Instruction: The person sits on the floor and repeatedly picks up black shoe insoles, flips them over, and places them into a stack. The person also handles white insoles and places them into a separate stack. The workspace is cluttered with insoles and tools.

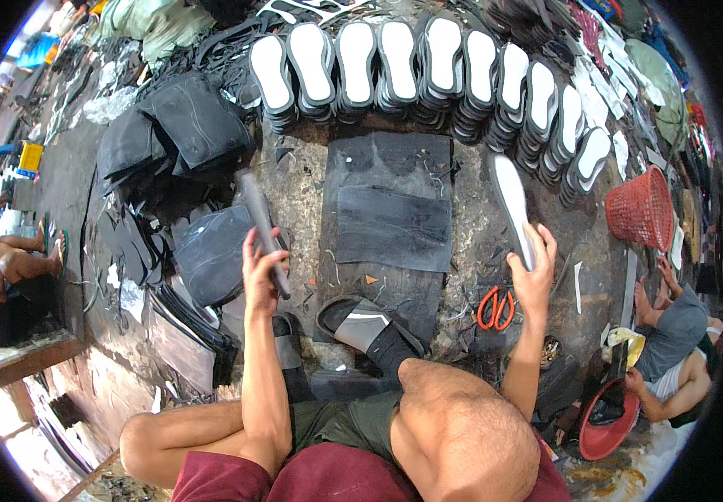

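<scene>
My left hand [263, 272] is closed round a dark, flat shoe sole [256, 205], held upright and slightly smeared by motion. In my right hand [533, 272], another shoe sole [509, 194] is gripped by its near end; its face is white and its edge dark. Between the hands, a dark rubber sheet [395, 230] lies on a larger dark mat [386, 155]. Scissors [496, 308] with orange handles rest just left of my right wrist. Several stacks of white-topped soles [398, 60] curve along the far side.
Black sheet material [198, 121] is heaped at far left, with flat dark sheets [181, 339] nearer. A red basket [641, 209] stands at right. One person [671, 335] sits at right by a red basin [608, 428]; another [22, 259] is at far left.
</scene>
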### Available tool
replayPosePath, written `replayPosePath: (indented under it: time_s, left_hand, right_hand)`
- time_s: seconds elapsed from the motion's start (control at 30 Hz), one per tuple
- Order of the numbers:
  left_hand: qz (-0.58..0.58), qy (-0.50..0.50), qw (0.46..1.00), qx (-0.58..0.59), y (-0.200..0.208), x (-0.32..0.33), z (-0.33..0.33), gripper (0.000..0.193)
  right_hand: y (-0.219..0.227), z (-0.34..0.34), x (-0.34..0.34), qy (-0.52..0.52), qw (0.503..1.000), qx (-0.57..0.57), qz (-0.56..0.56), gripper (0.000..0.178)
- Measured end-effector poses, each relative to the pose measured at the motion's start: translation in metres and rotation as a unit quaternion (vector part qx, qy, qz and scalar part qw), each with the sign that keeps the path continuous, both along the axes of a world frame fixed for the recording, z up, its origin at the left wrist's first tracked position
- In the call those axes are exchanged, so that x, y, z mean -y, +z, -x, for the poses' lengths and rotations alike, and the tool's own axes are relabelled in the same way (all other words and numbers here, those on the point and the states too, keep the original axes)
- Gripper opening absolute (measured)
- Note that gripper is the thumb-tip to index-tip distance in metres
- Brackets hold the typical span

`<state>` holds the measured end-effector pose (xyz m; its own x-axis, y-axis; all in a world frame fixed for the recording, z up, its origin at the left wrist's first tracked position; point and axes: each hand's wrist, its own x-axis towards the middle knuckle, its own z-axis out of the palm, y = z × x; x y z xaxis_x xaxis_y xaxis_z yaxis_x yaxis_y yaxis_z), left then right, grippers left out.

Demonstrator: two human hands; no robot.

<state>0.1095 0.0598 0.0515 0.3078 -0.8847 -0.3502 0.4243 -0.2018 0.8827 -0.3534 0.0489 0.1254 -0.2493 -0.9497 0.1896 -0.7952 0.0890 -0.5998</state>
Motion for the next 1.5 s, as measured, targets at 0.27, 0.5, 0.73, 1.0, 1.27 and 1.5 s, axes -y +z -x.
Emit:
replayPosePath:
  time_s: [0.27, 0.5, 0.73, 1.0, 1.27, 1.5]
  left_hand:
    - [0.205, -0.427, 0.763, 0.439, -0.011, -0.002, 0.165, 0.086]
    - [0.286, -0.477, 0.612, 0.563, -0.059, 0.052, 0.158, 0.087]
    - [0.108, -0.567, 0.696, 0.428, -0.075, 0.18, 0.148, 0.03]
    - [-0.133, -0.687, 0.68, 0.218, -0.045, 0.206, 0.143, 0.056]
    - [-0.159, -0.244, 0.957, 0.003, -0.042, 0.08, 0.098, 0.061]
    - [-0.162, -0.104, 0.958, 0.215, -0.084, 0.02, 0.087, 0.047]
  right_hand:
    - [-0.022, -0.058, -0.021, -0.087, 0.909, 0.406, -0.022, 0.044]
    - [0.05, 0.034, -0.012, -0.216, 0.933, 0.233, 0.167, 0.037]
    - [0.046, 0.029, -0.01, -0.268, 0.879, 0.278, 0.281, 0.036]
    - [0.017, 0.005, 0.016, -0.241, 0.858, 0.399, 0.215, 0.034]
    - [-0.096, -0.051, 0.007, -0.157, 0.833, 0.531, -0.016, 0.035]
    - [-0.149, -0.084, -0.019, -0.157, 0.835, 0.518, -0.104, 0.038]
